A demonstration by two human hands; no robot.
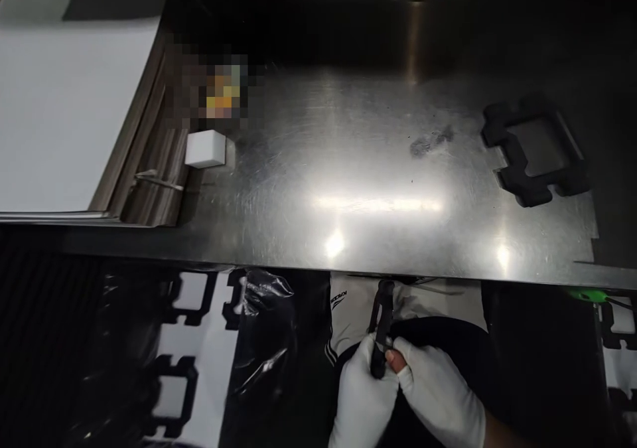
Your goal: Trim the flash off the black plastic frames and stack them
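Hands (365,395) (440,385), 2 gloved, hold 1 black frame (384,322).

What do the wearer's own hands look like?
The left hand and right hand wear plain white gloves, no markings visible. The right glove leaves one digit's tip bare; past its wrist edge, no sleeve shows. The left cuff is out of frame.

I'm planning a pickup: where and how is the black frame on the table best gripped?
Probably by the near bar of the frame, coming from the near side and above: the frame lies flat on the table, and its open middle should leave room to pinch across that bar.
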